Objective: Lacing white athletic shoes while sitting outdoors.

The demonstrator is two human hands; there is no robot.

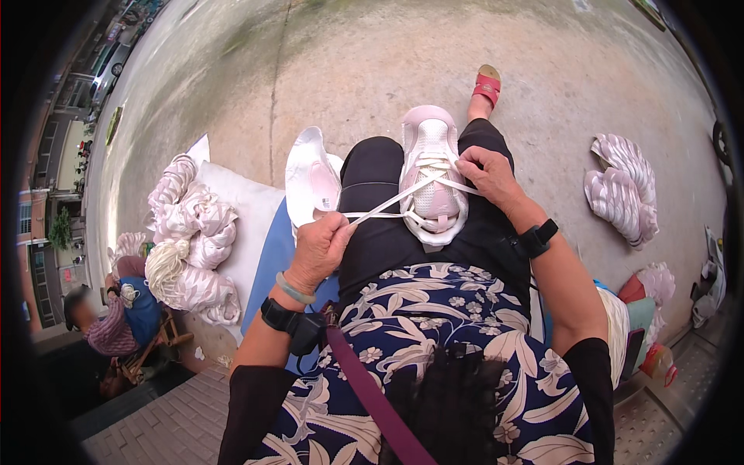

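A white and pink shoe upper (431,136) lies on my lap, toe end away from me, its tongue showing in the opening. White shoelace (393,201) is threaded through its far eyelets, and loose lengths stretch out to both sides. My left hand (319,246) is closed, pinching the lace to the left of the upper. At the upper's right edge, my right hand (491,177) is closed with thumb and forefinger on the lace. A second white and pink upper (304,159) rests beside my left thigh.
Bundles of white and pink uppers (194,232) lie on a white sack (252,198) at left. More bundled uppers (624,186) lie on the concrete floor at right. At far left another person (116,329) sits low. A plastic bottle (660,364) is at lower right.
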